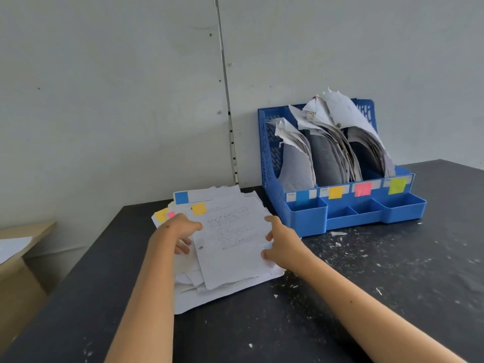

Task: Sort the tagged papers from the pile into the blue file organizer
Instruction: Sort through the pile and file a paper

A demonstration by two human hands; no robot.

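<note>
A messy pile of white papers (222, 289) lies on the dark table. Its top sheet (230, 244) carries an orange-yellow tag (199, 208) at its upper left corner. My left hand (178, 230) grips that sheet's left edge, and my right hand (281, 244) pinches its right edge. Lower sheets show a blue tag (181, 197), a yellow tag (161, 214) and a pink tag (170, 214). The blue file organizer (309, 218) stands to the right against the wall. Three of its slots hold curled papers, and its front bears blue, orange, pink and green labels.
The dark table (366, 297) is strewn with small white paper scraps, mostly right of the pile. A cardboard box (18, 279) with a sheet on it stands left of the table. A grey wall rises close behind the pile and the organizer.
</note>
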